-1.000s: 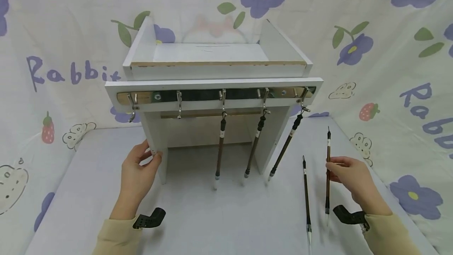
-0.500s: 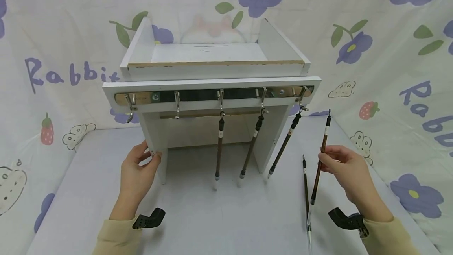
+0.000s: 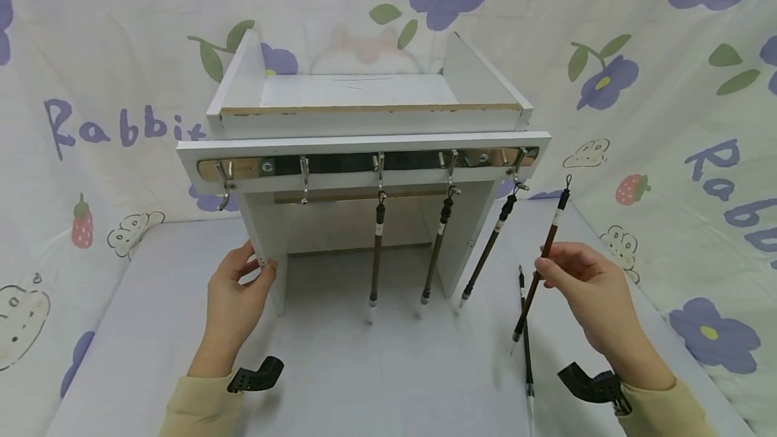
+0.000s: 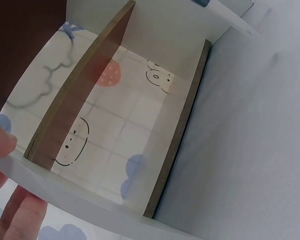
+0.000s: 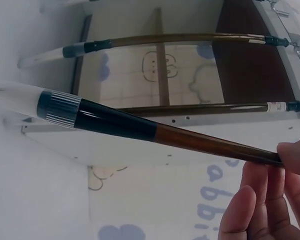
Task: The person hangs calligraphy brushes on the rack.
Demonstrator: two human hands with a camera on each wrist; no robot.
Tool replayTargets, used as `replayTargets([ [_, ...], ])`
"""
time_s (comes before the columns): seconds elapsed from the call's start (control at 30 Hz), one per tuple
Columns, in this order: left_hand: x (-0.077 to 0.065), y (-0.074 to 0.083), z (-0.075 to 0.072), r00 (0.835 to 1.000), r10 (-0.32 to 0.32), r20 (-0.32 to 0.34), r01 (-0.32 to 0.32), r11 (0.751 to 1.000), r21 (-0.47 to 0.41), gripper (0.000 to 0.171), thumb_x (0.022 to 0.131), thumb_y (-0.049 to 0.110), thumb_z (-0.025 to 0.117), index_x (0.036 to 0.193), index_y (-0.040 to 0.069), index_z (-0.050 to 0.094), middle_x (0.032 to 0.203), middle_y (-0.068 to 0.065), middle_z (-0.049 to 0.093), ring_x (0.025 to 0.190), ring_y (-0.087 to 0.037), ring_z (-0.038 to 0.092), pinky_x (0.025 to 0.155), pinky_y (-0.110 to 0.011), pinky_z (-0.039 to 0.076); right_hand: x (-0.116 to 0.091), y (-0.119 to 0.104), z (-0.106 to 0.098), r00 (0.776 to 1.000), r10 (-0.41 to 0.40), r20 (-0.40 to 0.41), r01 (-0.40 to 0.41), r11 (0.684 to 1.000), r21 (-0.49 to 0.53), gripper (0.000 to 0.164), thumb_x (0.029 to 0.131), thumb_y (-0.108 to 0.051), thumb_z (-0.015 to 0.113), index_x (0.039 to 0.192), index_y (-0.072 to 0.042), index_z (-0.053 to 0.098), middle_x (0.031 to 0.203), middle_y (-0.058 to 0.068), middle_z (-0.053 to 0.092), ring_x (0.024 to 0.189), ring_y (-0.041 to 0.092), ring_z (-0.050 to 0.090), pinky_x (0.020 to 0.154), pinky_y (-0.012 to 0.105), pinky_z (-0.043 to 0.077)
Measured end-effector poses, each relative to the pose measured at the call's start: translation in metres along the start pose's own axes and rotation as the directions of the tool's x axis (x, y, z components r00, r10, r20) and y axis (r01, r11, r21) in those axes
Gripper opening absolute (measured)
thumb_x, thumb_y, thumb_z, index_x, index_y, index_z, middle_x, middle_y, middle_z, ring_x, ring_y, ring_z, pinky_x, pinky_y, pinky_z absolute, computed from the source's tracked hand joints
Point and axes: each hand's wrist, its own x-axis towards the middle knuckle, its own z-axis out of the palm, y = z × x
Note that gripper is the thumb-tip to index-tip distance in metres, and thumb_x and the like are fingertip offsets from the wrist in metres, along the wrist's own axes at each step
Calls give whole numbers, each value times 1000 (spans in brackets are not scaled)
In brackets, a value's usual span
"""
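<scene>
My left hand (image 3: 239,294) grips the side panel (image 4: 90,195) of a white wooden rack (image 3: 364,142), thumb on its inner face and fingers outside. To the rack's right, my right hand (image 3: 587,288) pinches a calligraphy brush (image 5: 190,142) by its brown handle. That brush slants, hanging loop up and white tip down to the left. On the rack's hooks hang three more brushes: a left one (image 3: 378,255), a middle one (image 3: 435,255) and a right one (image 3: 485,252). Another brush (image 3: 527,356) lies on the table, partly behind the held one.
A metal hook strip (image 3: 340,164) runs along the rack's front. Its two leftmost hooks, an end hook (image 3: 226,187) and its neighbour (image 3: 305,181), bear no brush. A white table (image 3: 364,383) lies underneath. Flower-patterned cloth (image 3: 340,12) hangs behind.
My right hand has lifted the brush and moved it up and left, and the brush has turned from near upright to slanted. My left hand stays on the panel.
</scene>
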Motion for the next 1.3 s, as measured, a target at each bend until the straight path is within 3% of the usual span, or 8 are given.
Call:
replayTargets([
  [0.27, 0, 4, 0, 1000, -6, -5, 6, 1000, 6, 42, 92, 1, 61, 134, 0, 55, 122, -16, 58, 108, -34, 59, 79, -11, 49, -5, -10, 8, 994, -107, 23, 105, 992, 65, 25, 87, -6, 72, 108, 2, 62, 94, 7, 66, 80, 16, 64, 69, 22, 56],
  [0.6, 0, 1, -1, 1000, -2, -1, 2, 1000, -7, 44, 93, 3, 60, 136, 2, 54, 125, -14, 57, 110, -34, 57, 80, -11, 49, -7, -18, 23, 963, -242, 119, 219, 959, 180, 22, 85, 6, 70, 105, 6, 61, 93, 11, 64, 82, 18, 63, 73, 22, 56],
  [0.97, 0, 0, -1, 1000, 12, -8, -12, 1000, -15, 43, 92, 1, 61, 134, 2, 56, 122, -14, 58, 107, -33, 59, 79, -12, 50, -12, -28, 46, 957, -249, 146, 237, 967, 94, 21, 84, 5, 71, 103, 1, 65, 90, 9, 66, 78, 18, 63, 67, 25, 56],
  [1.3, 0, 2, 0, 1000, 9, -10, -10, 1000, -20, 42, 91, -1, 61, 133, 0, 56, 122, -16, 58, 105, -33, 59, 77, -9, 49, -9, -29, 65, 927, -316, 202, 301, 948, 100, 20, 83, 5, 72, 100, -4, 66, 88, 9, 65, 79, 18, 61, 64, 25, 54],
])
